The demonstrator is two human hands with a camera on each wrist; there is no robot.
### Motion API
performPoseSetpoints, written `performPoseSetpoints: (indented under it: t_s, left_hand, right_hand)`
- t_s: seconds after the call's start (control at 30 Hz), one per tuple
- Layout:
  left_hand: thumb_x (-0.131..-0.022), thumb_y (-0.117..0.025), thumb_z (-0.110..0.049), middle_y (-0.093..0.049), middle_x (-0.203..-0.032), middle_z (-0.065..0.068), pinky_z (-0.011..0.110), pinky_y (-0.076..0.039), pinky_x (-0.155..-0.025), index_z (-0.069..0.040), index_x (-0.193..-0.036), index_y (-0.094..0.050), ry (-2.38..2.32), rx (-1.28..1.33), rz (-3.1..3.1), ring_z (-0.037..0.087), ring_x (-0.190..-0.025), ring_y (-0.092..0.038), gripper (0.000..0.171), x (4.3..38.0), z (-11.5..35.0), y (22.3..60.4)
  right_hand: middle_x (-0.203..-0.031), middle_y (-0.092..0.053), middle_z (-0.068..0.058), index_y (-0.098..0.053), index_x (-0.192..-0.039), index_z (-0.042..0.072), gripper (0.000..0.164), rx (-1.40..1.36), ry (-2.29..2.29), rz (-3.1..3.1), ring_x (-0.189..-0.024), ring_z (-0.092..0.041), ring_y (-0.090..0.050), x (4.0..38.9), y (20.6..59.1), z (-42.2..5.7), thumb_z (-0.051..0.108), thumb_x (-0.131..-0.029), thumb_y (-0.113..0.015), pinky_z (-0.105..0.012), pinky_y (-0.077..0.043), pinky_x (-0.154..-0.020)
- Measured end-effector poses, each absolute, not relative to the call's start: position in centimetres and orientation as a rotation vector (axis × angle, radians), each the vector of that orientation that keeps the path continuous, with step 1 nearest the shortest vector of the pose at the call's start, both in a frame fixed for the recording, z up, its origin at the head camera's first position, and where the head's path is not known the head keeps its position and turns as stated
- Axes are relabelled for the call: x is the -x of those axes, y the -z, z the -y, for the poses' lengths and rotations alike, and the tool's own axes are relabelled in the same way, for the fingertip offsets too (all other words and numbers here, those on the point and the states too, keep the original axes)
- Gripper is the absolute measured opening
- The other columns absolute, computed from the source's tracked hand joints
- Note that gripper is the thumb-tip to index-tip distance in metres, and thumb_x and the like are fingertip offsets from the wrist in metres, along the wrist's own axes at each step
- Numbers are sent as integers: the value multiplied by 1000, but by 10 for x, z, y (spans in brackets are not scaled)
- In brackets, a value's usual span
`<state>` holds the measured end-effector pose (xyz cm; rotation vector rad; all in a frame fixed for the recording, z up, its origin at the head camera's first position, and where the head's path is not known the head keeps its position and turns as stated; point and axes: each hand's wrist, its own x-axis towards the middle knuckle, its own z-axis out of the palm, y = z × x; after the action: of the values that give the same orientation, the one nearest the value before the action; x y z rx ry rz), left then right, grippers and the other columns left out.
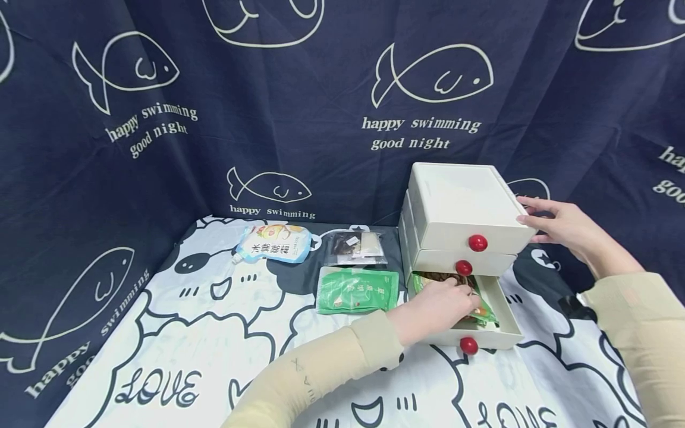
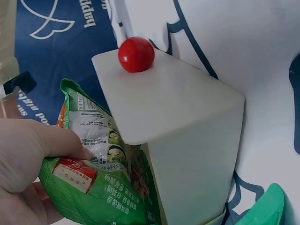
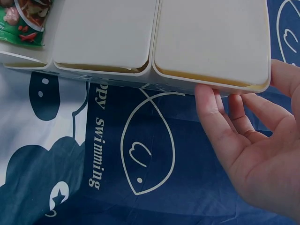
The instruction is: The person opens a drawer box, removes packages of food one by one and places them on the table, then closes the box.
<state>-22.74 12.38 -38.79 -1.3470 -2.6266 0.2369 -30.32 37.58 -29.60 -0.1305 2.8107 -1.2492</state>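
One green food packet, likely soft, light, best held by its edge, sits behind the bottom drawer's front edge, left hand pinching it, right hand loosely touching the cabinet.

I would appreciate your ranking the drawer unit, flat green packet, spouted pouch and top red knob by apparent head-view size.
1. White drawer unit
2. Flat green packet
3. Spouted pouch
4. Top red knob

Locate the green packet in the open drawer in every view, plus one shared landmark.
Head: green packet right of centre, below the middle, under the left hand.
Left wrist: packet at lower left, gripped by that hand.
Right wrist: packet in the top left corner.
Shared landmark: open white drawer.
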Motion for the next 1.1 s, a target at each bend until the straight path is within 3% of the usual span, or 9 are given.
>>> performPoseSetpoints:
  t_s: [0.1,0.2,0.3,0.33,0.43,0.53,0.83,1.1]
  left_hand:
    - [-95,-54,-27,-58,-122,-16,17,-47,-76,-37,-124,-56,-215,1345,2608,5,-98,-52,30,225,-120,387]
    - [-95,-54,-26,-58,-120,-15,17,-47,-75,-36,-123,-57,-189,1348,2592,5,-97,-53,29,225,-115,388]
    - [-96,-53,-27,-57,-123,-15,18,-47,-76,-35,-123,-56,-203,1352,2570,6,-99,-54,29,224,-111,387]
    - [-96,-53,-26,-57,-125,-15,18,-48,-77,-34,-124,-56,-214,1353,2561,6,-100,-54,29,223,-109,387]
    - [-96,-51,-26,-56,-126,-14,18,-48,-78,-34,-126,-54,-252,1356,2530,7,-102,-54,30,221,-105,386]
    - [-97,-50,-25,-55,-125,-13,19,-49,-77,-34,-126,-53,-268,1352,2503,7,-104,-54,31,218,-100,385]
    - [-94,-55,-21,-57,-123,-10,20,-50,-69,-32,-131,-51,-268,1365,2432,9,-105,-54,39,212,-85,389]
    - [-93,-56,-21,-59,-118,-9,17,-49,-65,-30,-120,-58,-177,1352,2331,9,-101,-54,28,208,-68,391]
  right_hand:
    - [-97,-48,28,-26,-145,-4,71,129,1249,-2812,-78,11,-55,303,296,-376,31,-92,-59,-21,-54,-67]
    - [-116,-53,3,-24,-146,-3,72,118,1224,-2816,-77,12,-53,303,296,-377,32,-93,-58,-21,-55,-68]
    - [-134,-37,-24,-23,-147,-2,74,97,1194,-2819,-78,14,-51,303,296,-377,35,-93,-57,-21,-55,-70]
    - [-133,-38,-23,-23,-147,-2,74,97,1196,-2818,-78,14,-51,303,296,-377,35,-93,-57,-21,-55,-69]
    - [-113,-55,4,-25,-146,-2,74,101,1228,-2809,-78,12,-53,303,296,-377,34,-92,-59,-21,-54,-69]
    - [-93,-48,32,-26,-145,-4,72,123,1266,-2795,-77,11,-56,304,296,-377,30,-92,-60,-20,-54,-67]
    - [-93,-47,36,-26,-144,-6,71,147,1314,-2784,-77,11,-56,304,297,-377,27,-92,-61,-20,-54,-66]
    - [-91,-48,38,-26,-144,-6,71,157,1350,-2771,-77,11,-56,305,299,-378,25,-91,-62,-20,-54,-65]
